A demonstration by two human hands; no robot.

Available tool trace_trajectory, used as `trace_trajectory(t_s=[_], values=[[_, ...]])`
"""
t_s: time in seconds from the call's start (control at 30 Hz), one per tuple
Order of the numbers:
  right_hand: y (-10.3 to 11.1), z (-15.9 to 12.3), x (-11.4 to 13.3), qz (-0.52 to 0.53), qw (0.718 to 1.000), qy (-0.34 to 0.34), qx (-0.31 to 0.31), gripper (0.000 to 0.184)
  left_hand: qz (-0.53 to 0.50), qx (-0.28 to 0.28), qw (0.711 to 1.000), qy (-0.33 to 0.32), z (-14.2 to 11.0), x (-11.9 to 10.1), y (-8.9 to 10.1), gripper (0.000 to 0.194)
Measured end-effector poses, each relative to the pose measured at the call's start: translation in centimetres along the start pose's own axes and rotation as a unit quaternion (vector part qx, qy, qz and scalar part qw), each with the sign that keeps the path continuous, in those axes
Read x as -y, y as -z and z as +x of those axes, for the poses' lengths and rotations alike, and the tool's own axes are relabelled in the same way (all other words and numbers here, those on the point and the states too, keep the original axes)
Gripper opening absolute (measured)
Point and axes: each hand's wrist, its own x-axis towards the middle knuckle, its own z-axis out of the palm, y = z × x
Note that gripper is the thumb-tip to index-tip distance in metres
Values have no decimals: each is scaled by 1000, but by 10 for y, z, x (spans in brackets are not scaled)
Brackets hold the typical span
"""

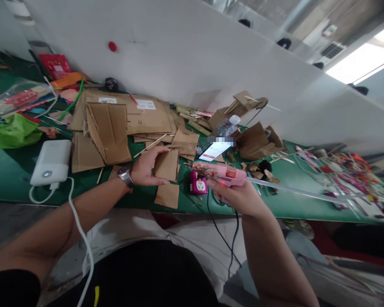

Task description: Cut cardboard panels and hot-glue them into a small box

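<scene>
My right hand (232, 194) is wrapped around a pink hot glue gun (220, 172), its nozzle pointing left and a long clear glue stick (291, 189) sticking out behind. My left hand (147, 167), with a watch on the wrist, grips a small cardboard piece (167, 165) between thumb and fingers at its edges. Just below that piece lies a flat cardboard square (167, 196) near the table's front edge. The nozzle is apart from the held cardboard, a short way to its right. Under the glue gun sits a magenta power socket (198, 183).
Behind stand a folded cardboard form (107, 132), a flattened carton (147, 113), a phone (216, 149) and a plastic bottle (227, 125). A white power bank (51, 162) with a cable is at left. A cardboard box (260, 140) and tangled craft strips (348, 170) lie at right.
</scene>
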Motion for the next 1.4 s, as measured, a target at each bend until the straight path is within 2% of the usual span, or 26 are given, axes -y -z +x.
trace_trajectory(t_s=[0.27, 0.4, 0.5, 0.6, 0.73, 0.8, 0.9, 1.0, 1.13, 1.27, 1.4], values=[[6, 26, 34, -56, 998, 38, 19, 25, -15, -23, 1000, -4, 3, -1, 1, 104], [11, 29, 39, -69, 996, 43, 27, 24, -21, -37, 999, 4, 0, -1, -2, 106], [15, 22, 29, -41, 998, 39, 34, 31, -27, -64, 998, 12, 4, -4, -6, 106], [17, 14, 11, 1, 999, 17, 35, 37, -55, -98, 993, -22, 19, -10, -10, 105], [15, 7, -20, 67, 997, -26, 38, 44, -74, -73, 993, -61, 40, -13, -14, 106], [13, 4, -35, 99, 993, -58, 28, 49, -65, -54, 996, -41, 41, -10, -15, 107], [11, 2, -57, 149, 983, -105, -6, 53, -52, -35, 998, 9, 31, -4, -17, 111], [11, 7, -73, 158, 984, -79, 29, 45, -54, -35, 996, 55, 14, -3, -18, 113], [9, 23, -78, 146, 986, -25, 80, 36, -31, -28, 995, 95, -4, -6, -19, 119], [0, 35, -71, 146, 980, -29, 131, 36, -15, -26, 995, 100, -10, -7, -19, 115], [-4, 29, -68, 180, 975, -105, 73, 42, -35, -33, 995, 87, 0, 0, -13, 116]])
